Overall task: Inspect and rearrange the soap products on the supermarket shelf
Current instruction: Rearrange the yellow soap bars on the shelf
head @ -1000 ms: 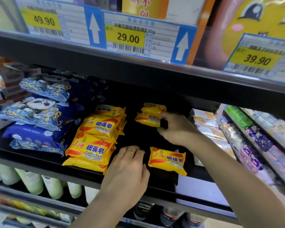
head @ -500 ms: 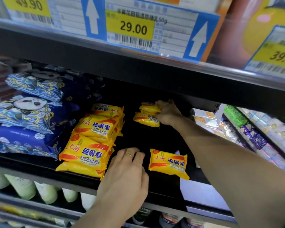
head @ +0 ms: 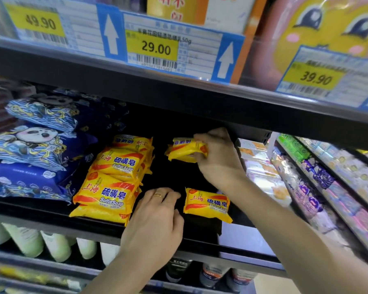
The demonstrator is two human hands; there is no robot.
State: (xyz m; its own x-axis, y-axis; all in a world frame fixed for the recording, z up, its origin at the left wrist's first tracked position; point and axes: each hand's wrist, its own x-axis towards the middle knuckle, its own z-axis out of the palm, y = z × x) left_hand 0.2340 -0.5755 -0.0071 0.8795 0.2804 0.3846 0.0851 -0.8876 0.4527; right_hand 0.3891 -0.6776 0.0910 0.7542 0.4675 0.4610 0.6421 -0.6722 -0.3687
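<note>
Now, held soap: right hand (head: 218, 158) is clamped on two stacked yellow bars (head: 186, 150), deep on the shelf (head: 51, 217), long axis left-right.
Left hand: left hand (head: 155, 221) lies flat, fingers relaxed, at the front edge, holding nothing.
Nearest bar: single soap (head: 206, 204) just right of the left hand.
Open room: dark bare lane between soap stack (head: 113, 181) and single soap.
Edges: upper shelf hangs close overhead, so lift looks limited.
</note>
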